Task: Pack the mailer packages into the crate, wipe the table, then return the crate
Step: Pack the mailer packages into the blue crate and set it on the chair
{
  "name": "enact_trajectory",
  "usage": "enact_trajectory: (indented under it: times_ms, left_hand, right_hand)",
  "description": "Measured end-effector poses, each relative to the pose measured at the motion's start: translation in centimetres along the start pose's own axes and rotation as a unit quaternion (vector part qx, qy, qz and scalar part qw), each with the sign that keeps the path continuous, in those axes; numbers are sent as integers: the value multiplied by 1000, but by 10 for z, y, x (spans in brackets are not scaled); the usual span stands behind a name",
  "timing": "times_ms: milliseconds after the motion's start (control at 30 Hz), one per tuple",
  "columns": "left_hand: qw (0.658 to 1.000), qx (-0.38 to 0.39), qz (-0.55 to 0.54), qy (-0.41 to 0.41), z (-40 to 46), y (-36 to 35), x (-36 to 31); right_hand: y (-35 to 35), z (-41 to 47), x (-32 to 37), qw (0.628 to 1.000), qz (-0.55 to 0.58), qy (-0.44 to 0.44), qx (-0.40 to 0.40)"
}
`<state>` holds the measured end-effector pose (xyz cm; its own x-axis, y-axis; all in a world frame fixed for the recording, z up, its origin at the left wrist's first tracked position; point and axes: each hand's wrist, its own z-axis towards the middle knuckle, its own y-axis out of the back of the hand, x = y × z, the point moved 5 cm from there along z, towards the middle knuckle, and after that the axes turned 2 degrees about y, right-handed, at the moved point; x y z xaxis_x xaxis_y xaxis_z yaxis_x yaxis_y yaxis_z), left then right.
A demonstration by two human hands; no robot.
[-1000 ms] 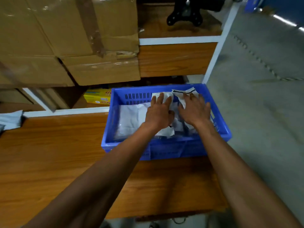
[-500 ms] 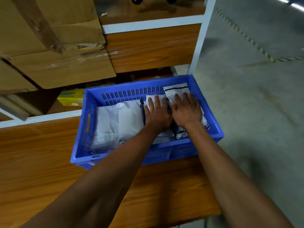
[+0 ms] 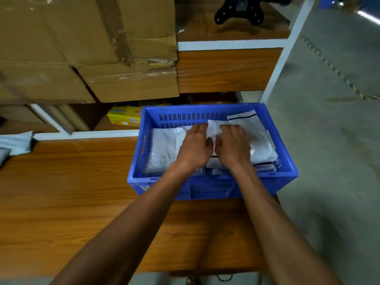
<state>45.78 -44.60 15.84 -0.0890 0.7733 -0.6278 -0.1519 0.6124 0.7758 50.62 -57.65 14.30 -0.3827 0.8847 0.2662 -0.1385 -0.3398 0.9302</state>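
While both hands reach into it, the blue plastic crate (image 3: 213, 182) sits at the far right corner of the wooden surface (image 3: 67, 194), its right end overhanging that edge above the grey floor (image 3: 329, 140). Inside lie white mailer packages (image 3: 164, 147) packed flat; one at the crate's far right corner (image 3: 250, 128) shows a black stripe along its top, and a few thinner ones stand along the near wall. The left hand (image 3: 195, 147) and right hand (image 3: 234, 145) lie side by side, almost touching, over the middle of the crate. Both sets of fingers curl down onto a crumpled white mailer (image 3: 213, 128) between them, and they seem to grip its far edge, though motion blur hides the fingertips. Two more mailers (image 3: 14, 145) lie at the far left edge of the surface, well apart from the crate. Behind the surface stands a shelf rack with white rails (image 3: 226, 45) and wood-grain panels. Large taped cardboard boxes (image 3: 92, 48) fill the rack's left side, and a yellow printed box (image 3: 125, 118) sits on the low shelf just beyond the crate's far left corner. On the upper shelf a black metal bracket (image 3: 238, 13) rests near the right post
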Motion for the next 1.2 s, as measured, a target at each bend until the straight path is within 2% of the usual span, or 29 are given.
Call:
enact_trajectory:
  times_ms: [200,300,400,467,667,800,1033,1200]
  left_hand:
    - [993,-98,59,43,-100,124,104]
    - [981,-137,79,110,-156,180,180]
    - [967,-171,82,173,-204,225,260]
    - [958,-174,80,211,-229,249,312]
    - [933,-172,68,309,-274,317,465]
    - [899,-167,111,389,-300,360,568]
    - [835,-206,158,484,-342,425,709]
    - [835,-175,143,502,-348,440,772]
  right_hand:
    - [-16,-43,164,989,111,88,35]
    - [-31,-66,246,972,175,158,10]
    - [-51,-84,328,952,205,226,17]
    - [-71,-90,379,944,205,255,34]
    - [-155,-84,530,929,164,286,168]
    - [-214,-80,628,904,158,318,237]
    - [-297,-79,770,877,118,386,260]
    - [-334,-90,852,853,120,436,259]
